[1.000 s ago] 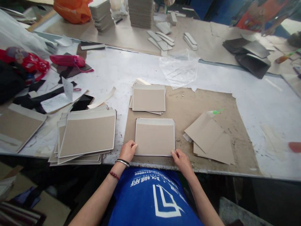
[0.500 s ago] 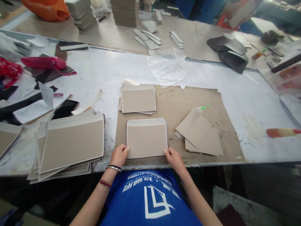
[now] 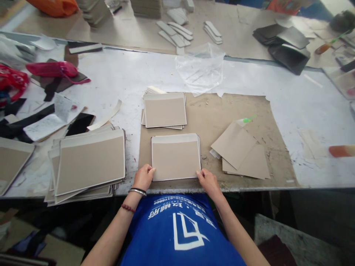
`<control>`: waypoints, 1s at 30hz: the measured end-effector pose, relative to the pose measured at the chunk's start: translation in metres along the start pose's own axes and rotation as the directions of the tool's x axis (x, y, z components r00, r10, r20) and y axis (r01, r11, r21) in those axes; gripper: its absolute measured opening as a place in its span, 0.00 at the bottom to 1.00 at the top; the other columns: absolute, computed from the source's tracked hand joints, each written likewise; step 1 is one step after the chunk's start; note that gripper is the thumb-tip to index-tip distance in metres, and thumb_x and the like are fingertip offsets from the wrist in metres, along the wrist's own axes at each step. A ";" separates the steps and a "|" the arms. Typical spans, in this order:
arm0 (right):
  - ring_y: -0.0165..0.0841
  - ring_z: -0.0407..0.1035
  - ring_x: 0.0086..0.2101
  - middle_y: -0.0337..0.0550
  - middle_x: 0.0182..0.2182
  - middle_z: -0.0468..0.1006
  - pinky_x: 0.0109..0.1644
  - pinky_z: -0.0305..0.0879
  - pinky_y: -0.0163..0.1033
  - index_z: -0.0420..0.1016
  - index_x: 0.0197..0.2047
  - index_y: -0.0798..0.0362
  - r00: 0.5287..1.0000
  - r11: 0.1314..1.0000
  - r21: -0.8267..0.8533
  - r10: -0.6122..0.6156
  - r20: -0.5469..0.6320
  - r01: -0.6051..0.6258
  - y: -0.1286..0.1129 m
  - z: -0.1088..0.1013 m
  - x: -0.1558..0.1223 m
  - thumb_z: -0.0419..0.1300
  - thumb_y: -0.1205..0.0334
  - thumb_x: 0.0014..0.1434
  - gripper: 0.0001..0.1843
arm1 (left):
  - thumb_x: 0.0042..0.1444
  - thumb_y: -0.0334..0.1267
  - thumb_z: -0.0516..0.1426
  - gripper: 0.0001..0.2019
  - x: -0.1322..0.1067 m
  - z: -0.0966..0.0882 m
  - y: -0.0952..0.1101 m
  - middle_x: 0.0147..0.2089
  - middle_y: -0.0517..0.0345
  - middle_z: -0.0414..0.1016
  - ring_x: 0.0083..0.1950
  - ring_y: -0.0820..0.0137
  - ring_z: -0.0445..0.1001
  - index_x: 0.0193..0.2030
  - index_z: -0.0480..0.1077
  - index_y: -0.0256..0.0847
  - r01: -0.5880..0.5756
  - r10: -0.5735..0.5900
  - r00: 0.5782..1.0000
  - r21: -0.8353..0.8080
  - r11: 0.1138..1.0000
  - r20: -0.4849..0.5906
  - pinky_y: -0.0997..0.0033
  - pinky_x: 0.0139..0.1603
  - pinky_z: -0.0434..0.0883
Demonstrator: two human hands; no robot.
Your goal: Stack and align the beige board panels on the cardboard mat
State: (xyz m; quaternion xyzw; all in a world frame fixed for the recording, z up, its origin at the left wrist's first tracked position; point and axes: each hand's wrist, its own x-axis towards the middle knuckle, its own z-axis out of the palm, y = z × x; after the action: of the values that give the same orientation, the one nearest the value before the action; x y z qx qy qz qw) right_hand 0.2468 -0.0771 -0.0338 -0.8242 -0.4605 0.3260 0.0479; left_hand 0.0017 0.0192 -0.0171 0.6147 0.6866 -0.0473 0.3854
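A beige rectangular panel (image 3: 176, 159) with a pale border and a light strip along its far edge lies in front of me. My left hand (image 3: 144, 176) pinches its near left corner, thumb on top. On the near right corner my right hand (image 3: 208, 180) is closed in the same way. The fingers under the edges are hidden. Just beyond lies a small stack of similar panels (image 3: 165, 111), slightly fanned. To the right, several plain beige sheets (image 3: 235, 146) overlap loosely, with a green-tipped thing (image 3: 248, 120) at their far corner.
A thick pile of larger bordered panels (image 3: 91, 162) stands at the left, by a dark phone (image 3: 80, 123). A brown board (image 3: 249, 107) covers the work area. Clear plastic (image 3: 201, 70), a pink case (image 3: 52, 69) and grey strips (image 3: 174, 33) lie farther back.
My view has tilted down and shifted slightly, so everything sits a little differently in the picture. Both hands keep their hold on the panel's near corners.
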 end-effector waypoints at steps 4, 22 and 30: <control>0.30 0.60 0.23 0.36 0.17 0.66 0.29 0.49 0.33 0.59 0.20 0.51 1.000 1.000 -0.028 -0.011 0.001 0.011 -0.001 0.000 0.000 0.51 0.59 0.58 0.15 | 0.54 0.38 0.50 0.10 0.000 -0.001 0.002 0.23 0.59 0.68 0.30 0.70 0.67 0.25 0.64 0.39 0.010 -0.011 1.000 0.029 1.000 0.002 0.74 0.31 0.57; 0.31 0.62 0.23 0.38 0.18 0.68 0.29 0.49 0.33 0.61 0.22 0.51 0.999 0.995 -0.095 -0.039 0.008 0.039 -0.002 -0.002 0.001 0.50 0.60 0.58 0.14 | 0.55 0.37 0.51 0.08 -0.003 -0.005 0.008 0.30 0.54 0.73 0.35 0.67 0.70 0.27 0.66 0.39 0.008 -0.006 1.000 0.138 0.990 -0.012 0.72 0.34 0.60; 0.30 0.63 0.26 0.39 0.22 0.69 0.30 0.49 0.33 0.64 0.24 0.52 0.999 0.995 -0.095 -0.027 -0.018 0.025 -0.006 -0.003 -0.003 0.52 0.61 0.59 0.12 | 0.56 0.34 0.49 0.08 -0.005 0.011 -0.002 0.33 0.51 0.69 0.38 0.64 0.69 0.39 0.67 0.37 -0.184 0.225 0.962 0.243 0.952 -0.154 0.67 0.40 0.65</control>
State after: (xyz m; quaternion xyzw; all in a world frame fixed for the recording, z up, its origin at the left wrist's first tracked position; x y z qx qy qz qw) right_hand 0.2432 -0.0751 -0.0280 -0.8227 -0.4857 0.2950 0.0174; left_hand 0.0049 0.0086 -0.0223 0.7244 0.6411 -0.0291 0.2520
